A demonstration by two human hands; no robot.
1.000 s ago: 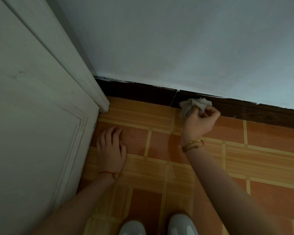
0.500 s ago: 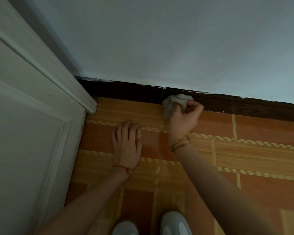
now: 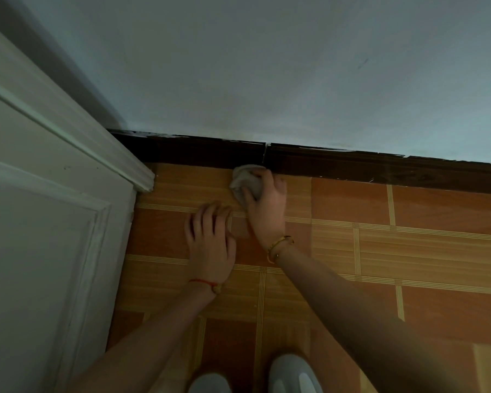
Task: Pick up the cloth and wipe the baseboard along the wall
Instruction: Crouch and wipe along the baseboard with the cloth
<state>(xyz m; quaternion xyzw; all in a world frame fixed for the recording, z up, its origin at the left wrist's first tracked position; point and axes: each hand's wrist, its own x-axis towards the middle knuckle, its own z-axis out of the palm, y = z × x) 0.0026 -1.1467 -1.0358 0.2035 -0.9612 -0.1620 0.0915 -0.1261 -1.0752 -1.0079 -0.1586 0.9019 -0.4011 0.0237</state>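
Cloth (image 3: pixel 245 180), bunched into a pale wad, sits at the foot of the dark baseboard (image 3: pixel 352 165), just left of the vertical joint between two lengths of board and touching both the board's lower edge and the tiled floor (image 3: pixel 408 251). The right hand (image 3: pixel 264 199) lies over and behind it, fingers curled round the wad and pinching it, so most of the cloth pokes out ahead and to the left of the knuckles.

The main risk, as I judge it, is that the wad is riding low: much of it seems to rub the floor, so the upper face and the chipped top edge of the baseboard may go unwiped. The joint could also snag a loose fold and drag the cloth out of the grip.

The left hand (image 3: pixel 210 242) rests flat on the floor with fingers spread, just beside the right wrist; a sideways sweep toward the white door frame (image 3: pixel 142 180) could bump into it.
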